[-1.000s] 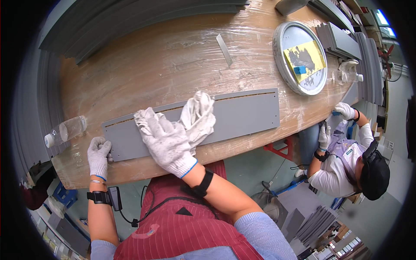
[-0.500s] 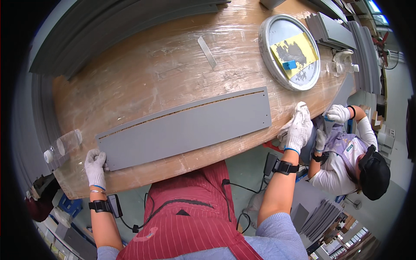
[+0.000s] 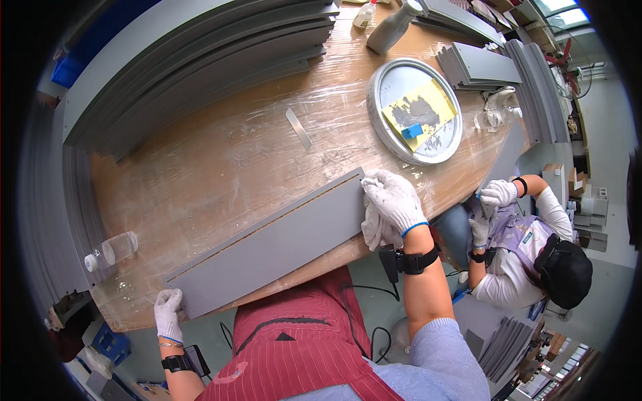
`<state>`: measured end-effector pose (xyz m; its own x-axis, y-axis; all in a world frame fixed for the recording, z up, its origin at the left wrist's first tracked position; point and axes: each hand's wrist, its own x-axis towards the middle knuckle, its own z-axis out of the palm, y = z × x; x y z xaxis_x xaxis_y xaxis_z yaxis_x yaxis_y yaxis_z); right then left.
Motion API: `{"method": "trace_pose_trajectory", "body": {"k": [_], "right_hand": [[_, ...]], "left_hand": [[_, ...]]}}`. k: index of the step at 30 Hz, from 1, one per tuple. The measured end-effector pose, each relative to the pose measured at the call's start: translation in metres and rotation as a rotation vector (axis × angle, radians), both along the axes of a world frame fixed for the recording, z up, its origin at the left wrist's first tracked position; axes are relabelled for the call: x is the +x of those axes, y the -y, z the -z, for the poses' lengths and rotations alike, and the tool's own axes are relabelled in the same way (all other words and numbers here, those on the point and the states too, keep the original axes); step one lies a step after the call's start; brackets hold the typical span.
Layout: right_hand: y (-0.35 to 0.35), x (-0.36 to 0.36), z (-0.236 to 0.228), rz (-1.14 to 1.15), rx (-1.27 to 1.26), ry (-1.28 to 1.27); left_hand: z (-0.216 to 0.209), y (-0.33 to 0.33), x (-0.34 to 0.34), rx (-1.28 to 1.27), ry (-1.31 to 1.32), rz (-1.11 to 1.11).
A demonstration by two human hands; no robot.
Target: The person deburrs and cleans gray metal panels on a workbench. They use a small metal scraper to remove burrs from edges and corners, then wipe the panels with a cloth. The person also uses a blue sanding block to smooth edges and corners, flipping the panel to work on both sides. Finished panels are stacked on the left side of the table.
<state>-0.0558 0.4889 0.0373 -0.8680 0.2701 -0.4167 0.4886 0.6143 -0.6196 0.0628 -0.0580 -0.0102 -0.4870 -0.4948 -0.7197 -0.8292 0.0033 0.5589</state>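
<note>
While I watch from afar, my grey panel (image 3: 267, 244) sits slantwise at the table's (image 3: 221, 174) near edge.
Long axis runs lower left to upper right, slotted side away from the body. Left hand (image 3: 168, 314): grip pinched on the left corner. Right hand (image 3: 394, 197): grip closed on a white cloth (image 3: 380, 230), fingertips at the right end; half a second ago it was off the panel.

A: Is any lettering resolved?
B: None can be read. A small patch (image 3: 527, 238) is borne on the co-worker's lavender apron (image 3: 510, 229), and faint marks are perhaps carried by the clear bottle (image 3: 122, 246); both are too small.
</note>
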Motion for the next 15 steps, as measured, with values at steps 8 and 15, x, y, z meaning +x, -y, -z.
{"method": "trace_pose_trajectory", "body": {"k": [8, 15], "right_hand": [[0.075, -0.106, -0.064, -0.065, 0.058, -0.931], [-0.056, -0.068, 0.002, 0.242, 0.731, -0.461]], "left_hand": [[0.013, 0.005, 0.027, -0.282, 0.145, 0.062], [-0.006, -0.039, 0.013, -0.354, 0.156, 0.062]]}}
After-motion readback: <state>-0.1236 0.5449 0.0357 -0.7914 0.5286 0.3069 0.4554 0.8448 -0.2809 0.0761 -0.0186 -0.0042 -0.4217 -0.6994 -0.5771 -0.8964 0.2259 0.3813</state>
